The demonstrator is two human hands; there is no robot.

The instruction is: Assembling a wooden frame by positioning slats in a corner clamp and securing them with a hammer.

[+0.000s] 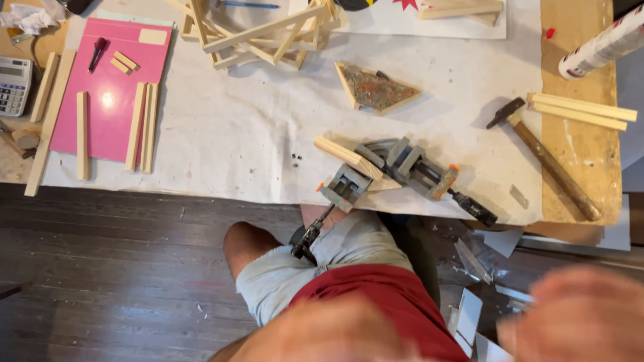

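While hands [469, 322] blur, clamp [396, 171] sits ahead.

A grey pocket calculator [13, 86] lies at the far left edge, just left of the pink cutting mat [111, 94], its small pale screen at its top end, only partly in view. Well to the right of the mat, at the top right corner, a white cartridge tube [604, 43] lies tilted, its label carrying red and dark printing.
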